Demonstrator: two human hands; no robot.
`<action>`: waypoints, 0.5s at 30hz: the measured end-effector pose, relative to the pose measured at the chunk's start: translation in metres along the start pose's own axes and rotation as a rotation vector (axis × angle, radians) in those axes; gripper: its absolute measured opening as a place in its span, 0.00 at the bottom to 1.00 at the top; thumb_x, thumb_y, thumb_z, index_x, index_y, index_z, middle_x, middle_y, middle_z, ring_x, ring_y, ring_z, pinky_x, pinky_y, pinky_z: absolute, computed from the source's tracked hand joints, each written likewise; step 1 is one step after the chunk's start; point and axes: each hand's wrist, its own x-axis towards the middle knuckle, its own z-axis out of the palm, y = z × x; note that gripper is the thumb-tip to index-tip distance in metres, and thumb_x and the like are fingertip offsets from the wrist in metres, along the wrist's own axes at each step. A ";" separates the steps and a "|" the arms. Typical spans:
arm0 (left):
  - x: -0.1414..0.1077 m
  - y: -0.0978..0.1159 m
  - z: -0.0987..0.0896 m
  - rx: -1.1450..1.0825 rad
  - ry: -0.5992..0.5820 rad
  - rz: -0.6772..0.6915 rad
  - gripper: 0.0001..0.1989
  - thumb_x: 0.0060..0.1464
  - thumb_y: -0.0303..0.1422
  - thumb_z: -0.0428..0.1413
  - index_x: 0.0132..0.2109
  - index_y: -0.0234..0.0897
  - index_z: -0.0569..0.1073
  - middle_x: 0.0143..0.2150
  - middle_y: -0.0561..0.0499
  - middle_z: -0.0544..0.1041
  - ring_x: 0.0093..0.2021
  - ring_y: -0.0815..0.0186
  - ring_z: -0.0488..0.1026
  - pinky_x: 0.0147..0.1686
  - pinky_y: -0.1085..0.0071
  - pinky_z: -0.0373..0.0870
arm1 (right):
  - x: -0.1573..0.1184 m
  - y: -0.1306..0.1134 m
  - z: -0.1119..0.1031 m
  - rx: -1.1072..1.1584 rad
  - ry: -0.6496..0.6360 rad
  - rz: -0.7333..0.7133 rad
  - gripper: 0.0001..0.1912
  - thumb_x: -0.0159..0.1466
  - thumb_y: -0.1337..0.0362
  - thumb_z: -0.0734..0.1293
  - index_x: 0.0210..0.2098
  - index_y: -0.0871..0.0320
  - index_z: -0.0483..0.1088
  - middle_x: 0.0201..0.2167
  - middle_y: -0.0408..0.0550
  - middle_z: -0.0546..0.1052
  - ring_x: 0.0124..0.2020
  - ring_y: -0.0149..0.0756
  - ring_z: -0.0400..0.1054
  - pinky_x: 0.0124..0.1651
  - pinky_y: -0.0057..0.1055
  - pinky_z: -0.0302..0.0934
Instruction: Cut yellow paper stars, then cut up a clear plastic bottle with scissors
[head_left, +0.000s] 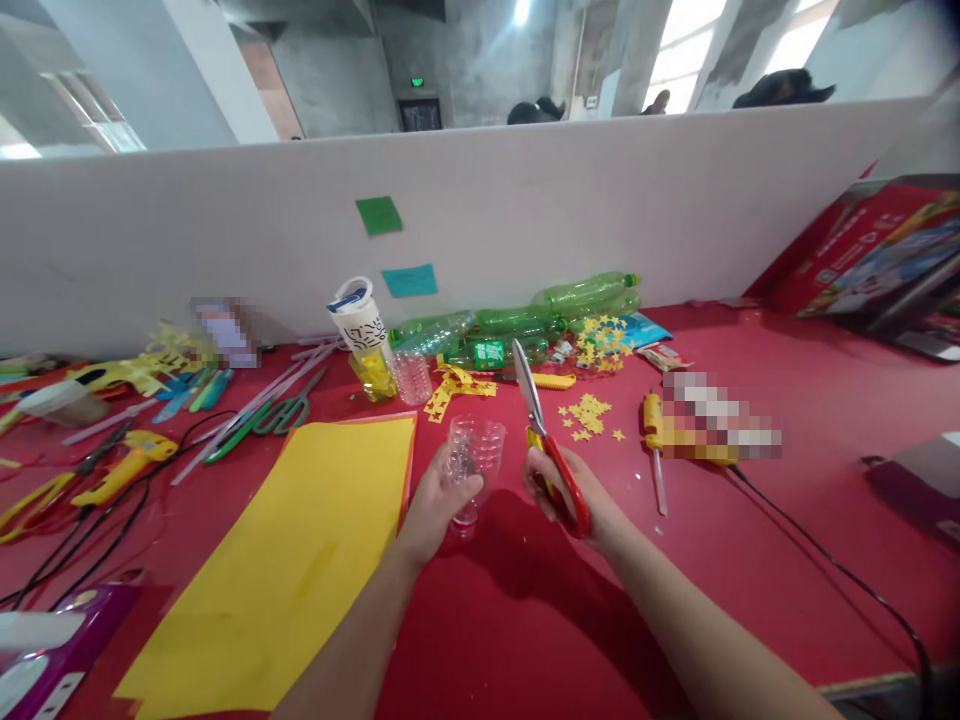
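My left hand (439, 500) is closed around a cut piece of clear plastic bottle (480, 448), ribbed and see-through, held above the red table. In my right hand (562, 485) is a pair of scissors (562, 475) with red and yellow handles. Their blades point up and away from me, to the right of the plastic piece and apart from it. Yellow paper stars (587, 413) lie just beyond the scissors. Punched yellow strips (454, 392) rest behind the plastic piece, near another clear cut bottle part (412, 378).
Yellow sheets (300, 560) cover the table left of my arm. Green bottles (517, 318) lie along the white partition (480, 200), beside a white cup (358, 320). Glue guns (124, 470) with cables and green scissors (289, 412) are on the left. Another corded yellow tool (682, 440) lies right.
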 end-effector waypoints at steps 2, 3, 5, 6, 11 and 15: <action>0.000 0.003 -0.002 0.094 0.064 0.128 0.28 0.48 0.37 0.62 0.55 0.40 0.62 0.54 0.44 0.70 0.52 0.59 0.70 0.54 0.60 0.66 | -0.004 -0.005 -0.001 -0.059 -0.012 -0.024 0.21 0.59 0.45 0.64 0.26 0.56 0.60 0.19 0.35 0.64 0.16 0.25 0.56 0.20 0.23 0.51; 0.001 0.004 -0.004 0.161 0.112 0.206 0.30 0.46 0.36 0.63 0.54 0.41 0.61 0.55 0.44 0.68 0.52 0.60 0.70 0.54 0.59 0.66 | -0.007 -0.007 -0.001 -0.113 -0.018 -0.041 0.20 0.58 0.45 0.66 0.28 0.56 0.61 0.20 0.36 0.64 0.19 0.26 0.58 0.24 0.24 0.53; 0.002 0.007 -0.008 0.320 0.220 0.384 0.33 0.44 0.33 0.65 0.55 0.42 0.59 0.56 0.43 0.65 0.50 0.61 0.71 0.52 0.58 0.68 | -0.009 -0.012 -0.003 -0.337 0.007 -0.086 0.19 0.59 0.47 0.66 0.31 0.56 0.62 0.25 0.39 0.67 0.25 0.30 0.62 0.29 0.26 0.56; 0.003 0.008 -0.010 0.397 0.261 0.474 0.35 0.43 0.31 0.65 0.56 0.43 0.58 0.57 0.43 0.64 0.49 0.61 0.71 0.52 0.59 0.69 | -0.009 -0.015 -0.004 -0.486 0.037 -0.099 0.18 0.60 0.47 0.65 0.32 0.56 0.62 0.26 0.40 0.68 0.27 0.32 0.63 0.31 0.27 0.56; 0.007 0.011 -0.022 0.704 0.388 0.749 0.39 0.45 0.28 0.64 0.61 0.40 0.55 0.53 0.41 0.67 0.50 0.59 0.70 0.50 0.58 0.70 | -0.004 -0.020 -0.005 -1.155 0.092 -0.074 0.18 0.63 0.47 0.59 0.29 0.54 0.60 0.22 0.43 0.70 0.23 0.36 0.64 0.25 0.27 0.45; 0.009 0.016 -0.029 0.880 0.430 0.775 0.38 0.46 0.28 0.63 0.62 0.36 0.57 0.53 0.39 0.68 0.51 0.57 0.69 0.53 0.57 0.68 | -0.005 -0.015 -0.001 -1.310 0.035 -0.098 0.18 0.65 0.48 0.57 0.28 0.54 0.58 0.22 0.46 0.73 0.22 0.38 0.67 0.24 0.27 0.41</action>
